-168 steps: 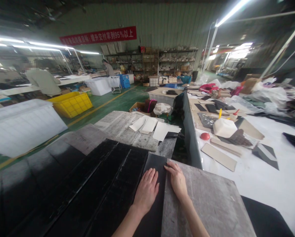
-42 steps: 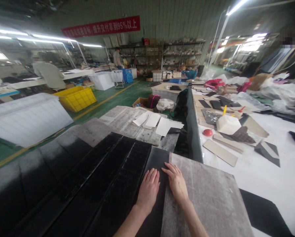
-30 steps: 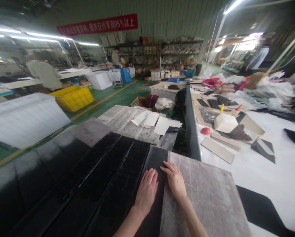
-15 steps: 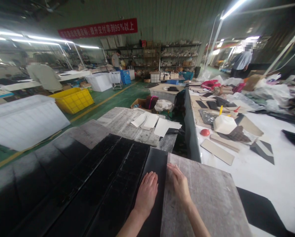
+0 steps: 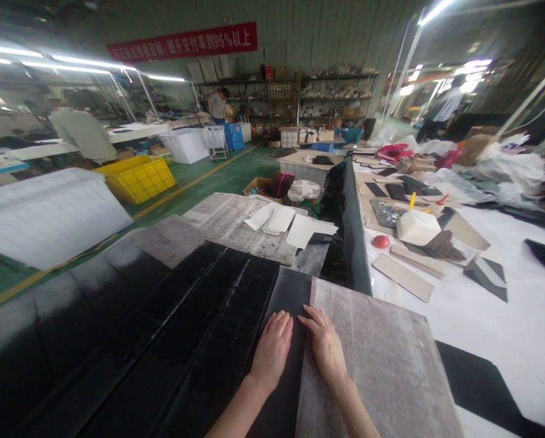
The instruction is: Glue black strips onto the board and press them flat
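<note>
A long, matte black strip (image 5: 292,292) lies along the right side of several glossy black panels (image 5: 199,310) on a grey board (image 5: 373,347). My left hand (image 5: 274,344) rests flat on the strip near its left edge, fingers stretched forward. On the strip's right edge lie the fingertips of my right hand (image 5: 325,344), its palm over the grey board. Both hands are open and hold nothing. What the strip is made of I cannot tell for sure; it looks like leather or sheet material.
To the right stands a white-topped table (image 5: 473,316) with a white glue bottle (image 5: 418,227), a red round object (image 5: 381,241) and black pieces. White cut pieces (image 5: 279,219) lie ahead. A white bin (image 5: 48,213) and a yellow bin (image 5: 138,179) stand left. Other people are farther off.
My right hand has shifted left, its fingertips moving from the board beside the strip onto the strip's edge. My left hand stays nearly in place. The view has tilted slightly.
</note>
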{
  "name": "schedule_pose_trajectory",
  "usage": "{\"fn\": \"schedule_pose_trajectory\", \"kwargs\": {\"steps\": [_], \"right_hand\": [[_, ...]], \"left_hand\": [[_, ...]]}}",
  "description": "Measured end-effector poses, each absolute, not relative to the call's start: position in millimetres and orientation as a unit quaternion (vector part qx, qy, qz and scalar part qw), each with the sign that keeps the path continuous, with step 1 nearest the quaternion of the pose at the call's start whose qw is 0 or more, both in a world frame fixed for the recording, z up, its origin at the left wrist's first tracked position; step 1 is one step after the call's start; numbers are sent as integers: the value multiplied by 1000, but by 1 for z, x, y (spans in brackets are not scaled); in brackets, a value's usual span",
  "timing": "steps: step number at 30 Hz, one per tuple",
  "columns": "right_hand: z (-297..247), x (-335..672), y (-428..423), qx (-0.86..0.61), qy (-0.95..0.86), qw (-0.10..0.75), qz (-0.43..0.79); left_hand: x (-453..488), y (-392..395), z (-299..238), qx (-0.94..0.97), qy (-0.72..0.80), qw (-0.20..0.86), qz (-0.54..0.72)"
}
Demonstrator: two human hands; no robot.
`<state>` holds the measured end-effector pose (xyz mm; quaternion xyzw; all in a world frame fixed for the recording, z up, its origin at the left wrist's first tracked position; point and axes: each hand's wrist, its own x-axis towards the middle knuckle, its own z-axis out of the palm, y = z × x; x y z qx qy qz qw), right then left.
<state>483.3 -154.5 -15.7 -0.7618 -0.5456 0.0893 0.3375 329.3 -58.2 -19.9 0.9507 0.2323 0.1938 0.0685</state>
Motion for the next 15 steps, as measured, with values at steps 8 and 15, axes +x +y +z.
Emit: {"fn": "schedule_pose_trajectory", "kwargs": {"steps": [8,15], "right_hand": [[-13,483,-156,-751,-545,364,81],[-10,482,-154,-756,-541,357,87]], "left_hand": [[321,-62,-20,953,222,60,195],[317,-66,-15,954,218,53,199]]}}
